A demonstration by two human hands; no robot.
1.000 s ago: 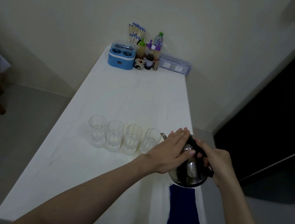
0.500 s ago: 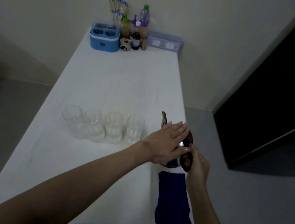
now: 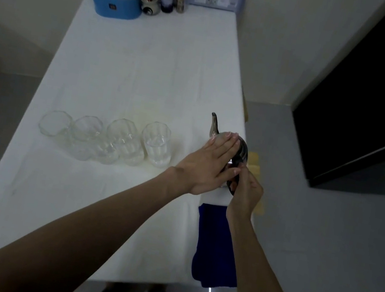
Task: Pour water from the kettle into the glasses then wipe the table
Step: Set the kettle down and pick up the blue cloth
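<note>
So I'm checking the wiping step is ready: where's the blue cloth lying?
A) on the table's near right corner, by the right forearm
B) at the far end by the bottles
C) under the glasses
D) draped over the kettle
A: the blue cloth lies flat on the table at its near right corner, partly under the right forearm.

Head view, looking forward and steeply down, close over both forearms.

Facing along the white table (image 3: 131,79) toward the far wall; left hand (image 3: 211,164) and right hand (image 3: 244,193) just right of centre, table's near edge below the wrists, floor beyond the right hand.
</note>
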